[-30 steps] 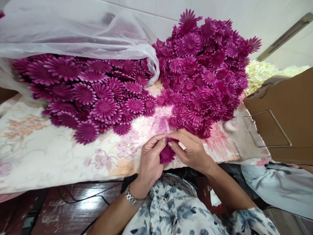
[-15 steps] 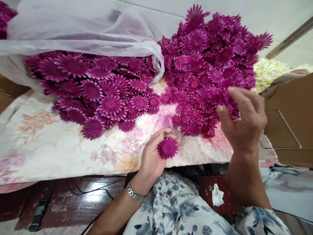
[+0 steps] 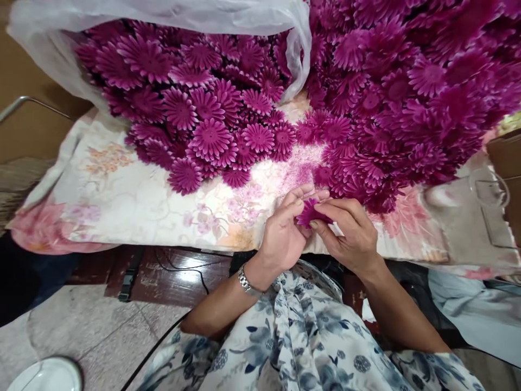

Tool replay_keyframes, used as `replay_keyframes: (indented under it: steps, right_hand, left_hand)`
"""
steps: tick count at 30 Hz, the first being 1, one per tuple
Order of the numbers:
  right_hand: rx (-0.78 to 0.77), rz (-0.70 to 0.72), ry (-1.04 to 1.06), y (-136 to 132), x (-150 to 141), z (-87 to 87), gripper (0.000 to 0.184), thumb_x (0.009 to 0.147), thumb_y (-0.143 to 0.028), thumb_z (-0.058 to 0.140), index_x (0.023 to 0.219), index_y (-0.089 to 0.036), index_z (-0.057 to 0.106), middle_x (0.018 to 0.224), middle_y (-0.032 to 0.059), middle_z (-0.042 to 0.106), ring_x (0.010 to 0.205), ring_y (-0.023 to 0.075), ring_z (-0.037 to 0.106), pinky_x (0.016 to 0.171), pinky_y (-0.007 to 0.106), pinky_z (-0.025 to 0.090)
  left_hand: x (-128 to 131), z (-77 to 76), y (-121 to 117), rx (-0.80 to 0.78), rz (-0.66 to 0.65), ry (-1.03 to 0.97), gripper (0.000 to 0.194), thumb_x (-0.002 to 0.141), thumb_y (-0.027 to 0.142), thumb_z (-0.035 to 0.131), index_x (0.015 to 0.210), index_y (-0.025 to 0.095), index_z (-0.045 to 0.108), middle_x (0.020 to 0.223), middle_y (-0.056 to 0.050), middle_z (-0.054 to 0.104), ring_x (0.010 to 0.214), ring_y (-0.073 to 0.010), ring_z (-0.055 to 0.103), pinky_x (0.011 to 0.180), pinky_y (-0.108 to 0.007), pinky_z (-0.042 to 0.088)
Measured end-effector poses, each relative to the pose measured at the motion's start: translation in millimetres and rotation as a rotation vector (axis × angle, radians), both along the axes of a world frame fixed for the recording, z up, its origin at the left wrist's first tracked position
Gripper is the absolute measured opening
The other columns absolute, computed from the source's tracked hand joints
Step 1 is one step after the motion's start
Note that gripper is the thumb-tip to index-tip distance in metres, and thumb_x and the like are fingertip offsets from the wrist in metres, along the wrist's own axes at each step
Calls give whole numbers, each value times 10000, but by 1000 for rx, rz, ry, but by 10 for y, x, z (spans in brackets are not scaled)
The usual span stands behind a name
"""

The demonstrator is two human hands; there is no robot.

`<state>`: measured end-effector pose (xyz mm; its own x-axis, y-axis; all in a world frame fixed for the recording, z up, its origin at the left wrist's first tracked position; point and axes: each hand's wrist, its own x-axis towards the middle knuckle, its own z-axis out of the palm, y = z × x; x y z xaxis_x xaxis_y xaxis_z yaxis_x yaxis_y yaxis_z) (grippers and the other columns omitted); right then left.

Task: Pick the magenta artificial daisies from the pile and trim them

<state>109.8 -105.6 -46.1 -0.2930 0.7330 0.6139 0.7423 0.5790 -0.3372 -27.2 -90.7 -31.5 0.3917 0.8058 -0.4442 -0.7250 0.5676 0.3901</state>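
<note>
My left hand (image 3: 285, 233) and my right hand (image 3: 350, 233) meet over the front edge of a flowered cloth (image 3: 134, 212). Both pinch one small magenta fabric flower (image 3: 310, 213) between their fingertips. A watch sits on my left wrist. Just beyond the hands lies a big heap of the same magenta flowers (image 3: 407, 98) on the right. Another heap of larger flat magenta flowers (image 3: 195, 103) spills from a clear plastic bag (image 3: 163, 11) on the left.
A brown cardboard box (image 3: 507, 157) with a wire handle stands at the right edge. Dark wooden board (image 3: 179, 271) and a cable run under the cloth. A white dish (image 3: 44, 376) lies on the stone floor at bottom left. My flowered clothing fills the bottom centre.
My right hand came back from the right heap and joined the left hand on the flower. The camera tilted down and to the left, showing more floor.
</note>
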Motion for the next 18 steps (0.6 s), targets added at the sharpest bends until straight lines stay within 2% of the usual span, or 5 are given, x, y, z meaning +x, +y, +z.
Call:
replay_keyframes:
  steps: [3,9,13,16,18]
  right_hand:
    - [6,-30,19,4,0,-16,287,794,-177,633,1073,-214,578,910,64,640,864,177,623,744,312,543]
    - [-52,-47,-3,34,10,69,248,785,-206,653,1024,-186,587,899,78,637,858,196,606,743,348,523]
    - [-123,-25,-55,79,33,105,141,811,-249,629,938,-198,595,847,57,643,846,194,600,740,359,494]
    - [-91,-17,-41,109,40,73,55,815,-223,621,855,-198,592,790,40,636,798,176,598,704,336,479]
    - [-33,-24,-41,119,36,39,54,802,-182,628,831,-196,586,755,29,633,762,166,595,686,325,473]
  left_hand:
    - [-12,-38,-15,17,-21,-20,295,710,87,577,982,158,667,935,-53,697,755,-96,608,642,-180,439]
    - [9,-35,-1,40,-23,113,87,685,98,631,718,129,705,669,-19,632,613,-84,535,638,-198,427]
    - [-6,-32,-10,126,-39,225,78,693,152,648,720,133,718,610,-4,591,589,-78,469,582,-187,366]
    - [-17,-51,-29,151,-68,258,78,700,167,646,720,143,717,592,11,564,561,-72,414,534,-189,315]
    - [-15,-61,-44,186,-81,246,74,697,167,657,735,150,719,604,16,568,570,-73,418,565,-188,337]
